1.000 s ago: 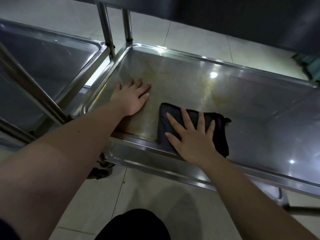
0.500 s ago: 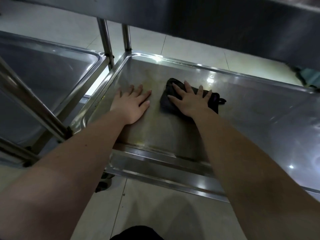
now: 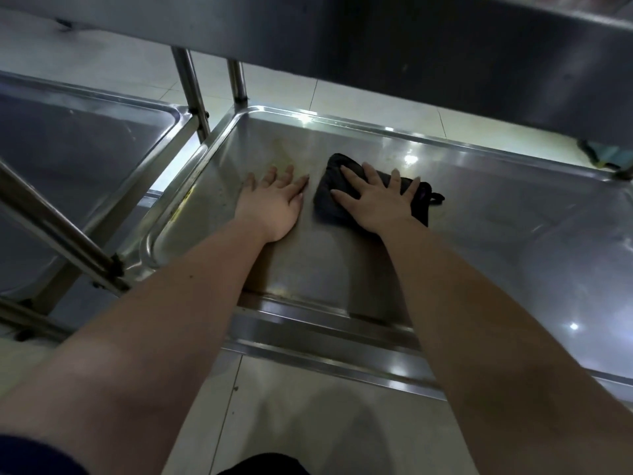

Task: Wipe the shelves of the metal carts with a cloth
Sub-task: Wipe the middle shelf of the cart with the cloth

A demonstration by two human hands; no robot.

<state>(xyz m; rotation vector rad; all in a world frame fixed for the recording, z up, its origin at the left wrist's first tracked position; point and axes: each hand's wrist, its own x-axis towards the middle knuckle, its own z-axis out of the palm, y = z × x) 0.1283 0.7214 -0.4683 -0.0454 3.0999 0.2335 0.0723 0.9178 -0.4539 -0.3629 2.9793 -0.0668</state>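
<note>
A folded black cloth (image 3: 329,197) lies on the stainless steel lower shelf (image 3: 496,241) of a metal cart, toward its far left part. My right hand (image 3: 375,200) presses flat on the cloth with fingers spread, covering its middle. My left hand (image 3: 274,204) rests palm down on the bare shelf just left of the cloth, fingers apart, holding nothing. Yellowish stains show on the shelf beyond my left hand.
The cart's upper shelf (image 3: 445,46) overhangs the far side close above my hands. A second metal cart's shelf (image 3: 75,138) stands to the left, with upright posts (image 3: 191,87) and a slanted bar (image 3: 58,234) between. Tiled floor lies below.
My right hand has slid the cloth from the shelf's near edge toward the far side, mostly in the first half second. My left hand has stayed in place.
</note>
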